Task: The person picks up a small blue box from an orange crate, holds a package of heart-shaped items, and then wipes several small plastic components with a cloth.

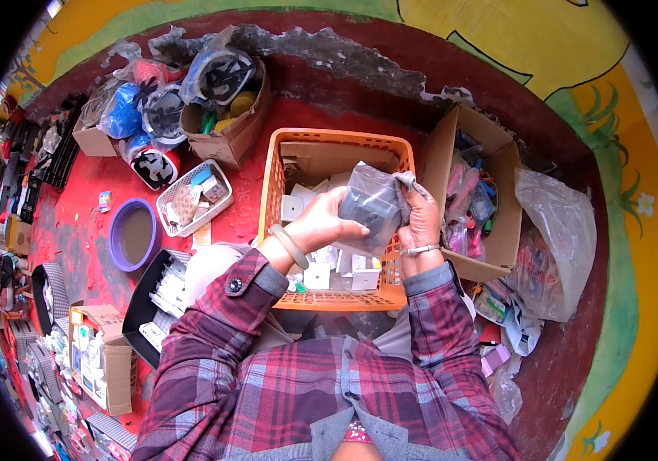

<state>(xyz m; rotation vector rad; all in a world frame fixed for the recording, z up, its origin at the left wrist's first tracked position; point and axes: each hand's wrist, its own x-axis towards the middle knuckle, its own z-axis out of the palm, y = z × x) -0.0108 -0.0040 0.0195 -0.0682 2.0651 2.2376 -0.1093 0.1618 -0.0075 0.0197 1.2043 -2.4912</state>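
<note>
- Clear plastic bag (371, 188), dark contents (371, 218) inside, is held at its left side by our left hand (320, 223), thumb lying across its face.
- Grey cloth (408, 186) is bunched in our right hand (421, 221) at the bag's right edge; we cannot tell whether those fingers also pinch the bag.
- Beneath our grip, an orange basket (344, 135) holds small white boxes (363, 278).
- Right of our grip stands an open cardboard carton (506, 207); well to its left, a purple tub (115, 232).
</note>
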